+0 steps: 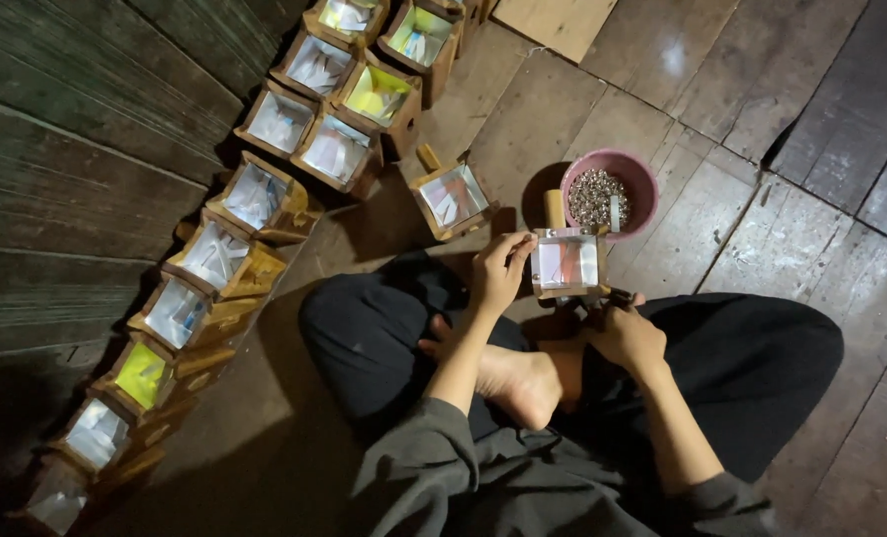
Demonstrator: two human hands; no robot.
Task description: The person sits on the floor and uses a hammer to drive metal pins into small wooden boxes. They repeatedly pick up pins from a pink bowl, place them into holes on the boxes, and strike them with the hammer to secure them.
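I sit cross-legged on a wooden floor. My left hand (498, 270) grips the left side of a small wooden box (567, 263) with pale coloured paper inside and a short wooden handle on top. My right hand (624, 333) is closed just below the box's lower right corner, on a dark tool or part that I cannot make out. A pink bowl (638, 177) of small shiny metal pieces stands on the floor just beyond the box.
One similar box (450, 198) lies alone left of the bowl. Several more boxes (222, 257) with white or yellow-green paper line the dark plank wall (55, 169) from lower left to top centre. My bare foot (518, 383) rests below my hands.
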